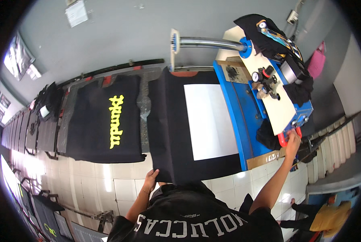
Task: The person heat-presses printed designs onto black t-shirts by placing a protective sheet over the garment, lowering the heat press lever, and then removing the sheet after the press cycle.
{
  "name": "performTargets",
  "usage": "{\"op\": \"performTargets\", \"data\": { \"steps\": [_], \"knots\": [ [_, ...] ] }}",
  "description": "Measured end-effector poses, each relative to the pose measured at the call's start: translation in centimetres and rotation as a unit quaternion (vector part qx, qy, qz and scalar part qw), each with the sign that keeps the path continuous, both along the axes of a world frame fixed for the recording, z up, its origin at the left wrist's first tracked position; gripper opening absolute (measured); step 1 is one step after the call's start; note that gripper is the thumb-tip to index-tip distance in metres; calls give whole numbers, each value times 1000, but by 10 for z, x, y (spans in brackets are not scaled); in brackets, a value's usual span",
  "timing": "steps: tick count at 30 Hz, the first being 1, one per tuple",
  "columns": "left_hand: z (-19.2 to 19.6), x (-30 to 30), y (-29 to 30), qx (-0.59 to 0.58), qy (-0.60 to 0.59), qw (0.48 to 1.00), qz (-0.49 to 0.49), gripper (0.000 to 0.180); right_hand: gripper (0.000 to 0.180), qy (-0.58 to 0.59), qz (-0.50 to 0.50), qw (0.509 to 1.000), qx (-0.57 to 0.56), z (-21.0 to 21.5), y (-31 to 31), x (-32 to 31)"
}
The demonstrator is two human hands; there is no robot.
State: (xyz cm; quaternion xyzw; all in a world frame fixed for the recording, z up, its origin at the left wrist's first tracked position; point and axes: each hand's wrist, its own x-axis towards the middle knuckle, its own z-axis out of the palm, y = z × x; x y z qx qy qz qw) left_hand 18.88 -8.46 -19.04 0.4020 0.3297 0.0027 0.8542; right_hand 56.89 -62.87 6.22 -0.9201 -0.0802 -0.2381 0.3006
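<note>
My left hand (150, 180) is closed at the near left corner of a black shirt (167, 141), with the thumb at its edge. The shirt lies flat in front of me, and a white sheet (210, 121) rests on its right part. My right hand (293, 143) is wrapped round the red handle (283, 140) of a blue and cream press machine (245, 121). The blue plate of the press stands along the sheet's right edge. Part of each hand's fingers is hidden.
Left of the shirt, another black shirt (88, 121) with yellow lettering lies on a board. More boards (47, 135) run off to the far left. A shiny steel column (212, 43) stands behind. Black cloths hang over the press. Another person (329, 218) is at the lower right.
</note>
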Motion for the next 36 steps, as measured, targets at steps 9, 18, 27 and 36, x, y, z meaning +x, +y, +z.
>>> {"op": "performTargets", "data": {
  "steps": [9, 18, 27, 36],
  "knots": [
    [3, -39, 117, -5, -53, 994, 99, 30, 23, -29, -146, 967, -205, -58, 124, -1],
    [32, -47, 163, 37, -8, 991, 129, 26, 38, -91, -177, 949, -245, -75, 128, 25],
    [46, -44, 171, 83, -10, 989, 120, 22, 40, -86, -98, 988, -80, -75, 177, -15],
    [89, -34, 169, 144, -43, 983, 110, 21, 62, 603, 44, 763, 228, -220, 196, -99]
  ]
}}
